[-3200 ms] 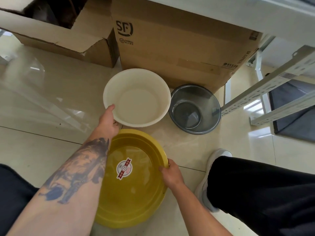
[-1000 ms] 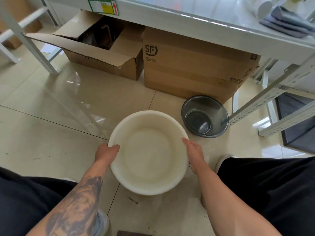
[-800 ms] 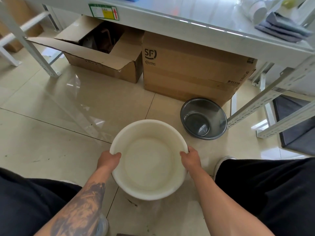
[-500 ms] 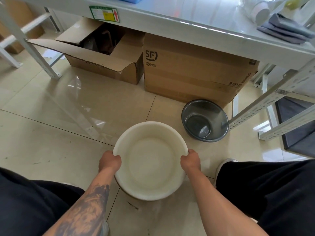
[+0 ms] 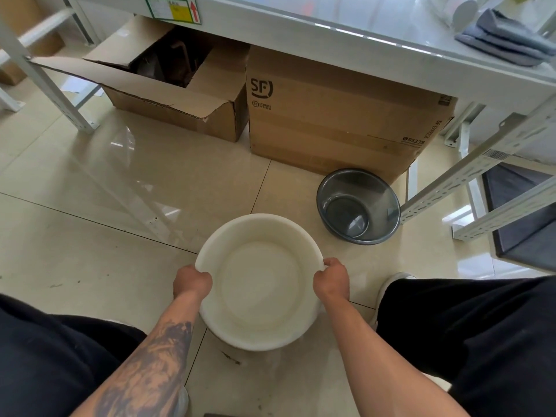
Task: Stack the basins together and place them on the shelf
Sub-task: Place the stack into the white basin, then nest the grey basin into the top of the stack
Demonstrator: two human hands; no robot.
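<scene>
A white plastic basin [image 5: 258, 284] hangs above the tiled floor between my knees. My left hand [image 5: 192, 281] grips its left rim and my right hand [image 5: 331, 279] grips its right rim, both fists closed on the edge. A grey translucent basin [image 5: 358, 206] stands on the floor to the right, in front of a cardboard box. The yellow basin is not in sight; whether it sits under the white one is hidden. A white shelf board [image 5: 346, 34] runs across the top of the view.
An open cardboard box [image 5: 168, 94] and a closed SF box [image 5: 337, 121] stand under the shelf. White perforated shelf struts [image 5: 481, 176] slant at the right, another leg [image 5: 39, 76] at the left. Folded grey cloth [image 5: 505, 37] lies on the shelf.
The white basin went from the floor by the boxes into both hands. Over the last second my fingers closed into fists on its rim. The yellow basin is out of view.
</scene>
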